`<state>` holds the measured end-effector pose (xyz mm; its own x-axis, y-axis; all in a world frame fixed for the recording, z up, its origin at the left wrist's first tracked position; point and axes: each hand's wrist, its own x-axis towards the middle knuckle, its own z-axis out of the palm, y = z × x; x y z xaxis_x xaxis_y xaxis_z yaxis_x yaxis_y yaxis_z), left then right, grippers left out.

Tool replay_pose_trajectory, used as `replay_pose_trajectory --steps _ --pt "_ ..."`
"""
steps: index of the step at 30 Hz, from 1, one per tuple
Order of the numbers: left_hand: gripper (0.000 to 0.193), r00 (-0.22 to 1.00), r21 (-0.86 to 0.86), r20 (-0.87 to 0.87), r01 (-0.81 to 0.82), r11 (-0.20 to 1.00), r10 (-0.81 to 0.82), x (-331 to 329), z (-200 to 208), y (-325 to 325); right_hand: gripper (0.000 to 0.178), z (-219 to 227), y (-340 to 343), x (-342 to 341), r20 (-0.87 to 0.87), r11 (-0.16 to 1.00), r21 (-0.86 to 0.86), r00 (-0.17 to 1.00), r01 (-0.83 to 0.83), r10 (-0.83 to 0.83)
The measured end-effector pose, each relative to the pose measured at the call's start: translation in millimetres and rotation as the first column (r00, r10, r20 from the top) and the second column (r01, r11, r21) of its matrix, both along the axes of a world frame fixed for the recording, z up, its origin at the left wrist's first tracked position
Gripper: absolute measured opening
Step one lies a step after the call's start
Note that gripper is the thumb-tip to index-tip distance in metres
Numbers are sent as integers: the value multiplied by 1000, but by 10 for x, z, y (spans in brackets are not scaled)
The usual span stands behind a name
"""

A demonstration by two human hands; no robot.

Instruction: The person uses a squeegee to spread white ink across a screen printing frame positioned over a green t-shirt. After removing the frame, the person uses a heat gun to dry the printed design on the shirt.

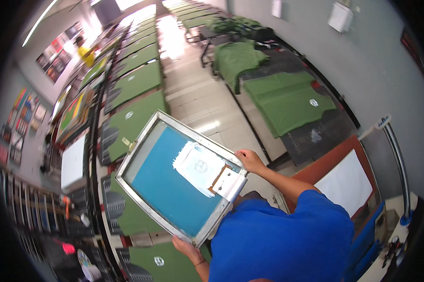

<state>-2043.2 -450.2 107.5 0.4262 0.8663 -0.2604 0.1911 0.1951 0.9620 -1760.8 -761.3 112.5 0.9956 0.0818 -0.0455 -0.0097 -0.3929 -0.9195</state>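
Head view: long row of green fabric pieces (146,108) running down the room, then a blue shirt (277,235), then the metal-framed screen (165,183), held between the two. Pale squeegee-looking block (230,182) sits at the edge nearest the body. Right hand (250,160) grips the right corner, left hand (187,249) the bottom one, underside fingers hidden. I'd keep it level, grips even, so the block doesn't slide.
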Motion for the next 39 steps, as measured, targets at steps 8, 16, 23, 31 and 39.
replay_pose_trajectory --steps 8,16,23,31,39 --pt "40 860 101 -7 509 855 -511 2020 -218 -398 41 -11 -1497 69 158 846 10 834 534 -528" --pt "35 460 149 -122 884 442 -879 3975 -498 -1175 41 -46 -2137 -505 71 456 -58 459 888 -886" --pt "39 -15 253 -232 965 -75 -973 5255 -637 -2442 40 -271 -1984 -1028 183 -56 -64 -44 996 -982" --pt "48 -410 370 -284 787 -493 -867 5868 -581 -3882 50 -275 -1465 -1246 77 -417 -63 -412 907 -908" --pt "48 -506 391 -382 670 -631 -774 5900 -834 -4437 51 -277 -1358 -1168 121 -566 -121 -554 815 -824"
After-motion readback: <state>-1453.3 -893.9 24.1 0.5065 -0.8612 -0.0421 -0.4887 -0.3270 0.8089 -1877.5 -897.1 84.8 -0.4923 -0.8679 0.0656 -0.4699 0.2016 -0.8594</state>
